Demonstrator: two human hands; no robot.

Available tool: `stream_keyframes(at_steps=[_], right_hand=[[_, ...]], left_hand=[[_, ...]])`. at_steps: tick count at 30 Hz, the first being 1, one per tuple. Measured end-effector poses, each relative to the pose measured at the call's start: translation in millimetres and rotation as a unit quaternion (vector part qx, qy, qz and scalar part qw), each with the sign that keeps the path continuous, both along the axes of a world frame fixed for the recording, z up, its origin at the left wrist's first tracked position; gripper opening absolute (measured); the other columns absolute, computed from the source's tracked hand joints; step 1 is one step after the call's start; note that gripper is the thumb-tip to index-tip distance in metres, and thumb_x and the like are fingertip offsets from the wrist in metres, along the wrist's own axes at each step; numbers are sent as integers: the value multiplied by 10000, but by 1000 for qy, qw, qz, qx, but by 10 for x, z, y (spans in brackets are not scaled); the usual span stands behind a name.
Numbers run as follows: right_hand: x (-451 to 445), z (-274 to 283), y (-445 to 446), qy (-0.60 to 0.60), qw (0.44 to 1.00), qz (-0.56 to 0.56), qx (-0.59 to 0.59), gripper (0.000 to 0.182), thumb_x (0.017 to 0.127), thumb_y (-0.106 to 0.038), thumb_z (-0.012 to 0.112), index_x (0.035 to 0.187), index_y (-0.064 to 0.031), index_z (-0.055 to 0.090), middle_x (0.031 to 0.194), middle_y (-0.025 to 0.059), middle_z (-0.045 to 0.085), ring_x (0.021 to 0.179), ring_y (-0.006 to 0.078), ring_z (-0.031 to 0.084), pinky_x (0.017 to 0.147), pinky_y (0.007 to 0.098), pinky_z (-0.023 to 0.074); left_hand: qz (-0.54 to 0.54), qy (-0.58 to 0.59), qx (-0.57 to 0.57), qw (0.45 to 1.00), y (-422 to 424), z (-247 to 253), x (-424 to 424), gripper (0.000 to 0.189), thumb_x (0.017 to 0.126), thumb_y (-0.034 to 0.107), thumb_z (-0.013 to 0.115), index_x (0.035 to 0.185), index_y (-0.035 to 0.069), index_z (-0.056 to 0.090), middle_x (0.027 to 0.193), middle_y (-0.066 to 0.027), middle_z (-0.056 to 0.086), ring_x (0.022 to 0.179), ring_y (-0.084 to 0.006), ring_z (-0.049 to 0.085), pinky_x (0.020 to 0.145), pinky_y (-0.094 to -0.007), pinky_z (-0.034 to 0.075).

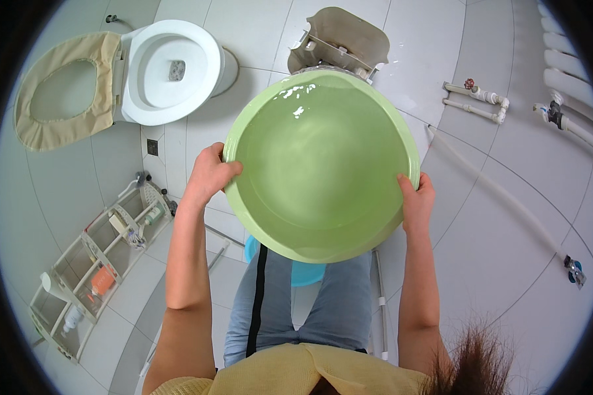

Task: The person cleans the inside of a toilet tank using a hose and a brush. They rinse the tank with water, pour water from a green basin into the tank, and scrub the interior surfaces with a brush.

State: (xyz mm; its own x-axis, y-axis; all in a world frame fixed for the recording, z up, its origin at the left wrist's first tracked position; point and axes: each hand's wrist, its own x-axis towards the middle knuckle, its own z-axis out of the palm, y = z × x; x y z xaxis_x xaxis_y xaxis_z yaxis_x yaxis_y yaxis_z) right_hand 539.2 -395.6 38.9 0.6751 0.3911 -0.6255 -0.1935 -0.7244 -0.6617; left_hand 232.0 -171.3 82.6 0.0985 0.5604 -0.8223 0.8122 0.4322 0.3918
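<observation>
A large green plastic basin [321, 252] is held up in front of me, with water [321, 163] inside that catches bright reflections near the far side. My left hand [211, 170] grips its left rim, thumb over the edge. On the right rim my right hand [417, 200] holds on in the same way. Just beyond the basin's far rim stands a grey-beige plastic bin-like container [348, 32] with inner parts, its near portion hidden by the basin. Part of a blue basin [309, 274] shows below, behind my legs.
At left stands a white toilet [210, 74] with its fabric-covered seat [24, 118] raised. A shelf rack [86, 242] with bottles is below it. White pipes [474, 101] and a radiator [563, 54] run along the right wall. A floor drain [152, 147] lies left.
</observation>
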Motion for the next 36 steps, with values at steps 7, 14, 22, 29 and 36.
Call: stream_keyframes(at_steps=[7,14,22,29,36], right_hand=[[-17,112,168,5,1000,0,-14,242,824,-155,643,931,44,556,796,90,619,675,135,567,602,291,466],[82,105,136,-18,999,14,-26,249,831,-152,638,950,51,555,790,87,615,672,133,556,609,288,465],[207,164,221,-11,1000,8,-23,255,838,-161,638,954,52,557,795,93,616,673,134,555,615,287,466],[331,282,319,-10,999,24,-39,267,841,-168,636,961,57,558,797,103,621,672,143,566,609,294,472],[538,399,395,-45,995,69,-59,309,839,-191,638,975,77,565,811,120,631,678,155,578,613,299,476]], left_hand=[[-20,1,-10,1000,194,-39,51,363,632,133,593,912,-97,566,719,-114,576,566,-168,553,447,-306,425],[-29,-17,-10,999,203,-181,115,344,646,130,593,901,-100,567,696,-117,580,539,-171,553,445,-303,430],[-36,-25,-10,999,270,-144,203,360,645,139,586,904,-110,567,697,-127,585,549,-175,567,452,-301,442],[-28,-14,-24,999,284,-131,297,393,667,171,611,933,-116,579,731,-170,624,567,-208,604,492,-315,484],[-18,-27,-42,999,119,-273,315,410,694,176,602,971,-124,574,769,-183,635,600,-222,625,522,-321,503]])
